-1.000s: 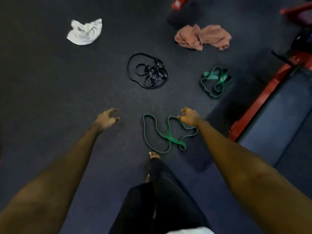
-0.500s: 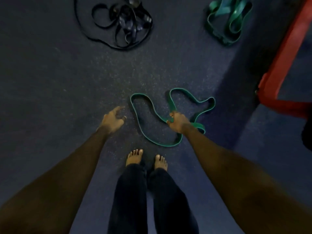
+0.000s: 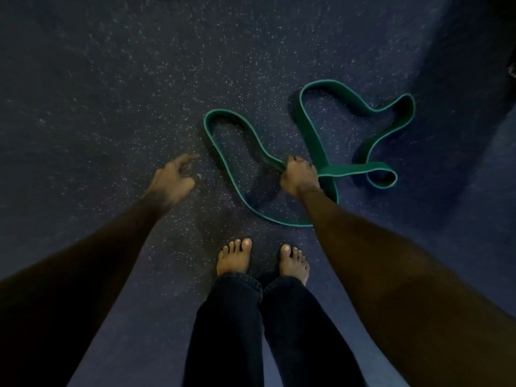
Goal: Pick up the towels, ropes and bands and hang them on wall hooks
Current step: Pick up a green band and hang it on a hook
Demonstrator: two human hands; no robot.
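place: I'm reading a gym | floor: dark speckled rubber flooring [image 3: 111, 79] | kit: green resistance band [image 3: 357, 168] lying looped, right

The floor [image 3: 111, 79] fills the whole view. It is a dark blue-grey surface flecked all over with small pale specks, which are sharpest across the middle and upper part. Toward the bottom edge it looks smoother and a lighter blue, with the specks blurred out. On the right a broad darker band slants down from the top corner, and a paler blue patch lies beyond it at the edge. The light is dim and the shadows are soft. A small dark shape [image 3: 512, 71] sits at the right edge, too cut off to identify.
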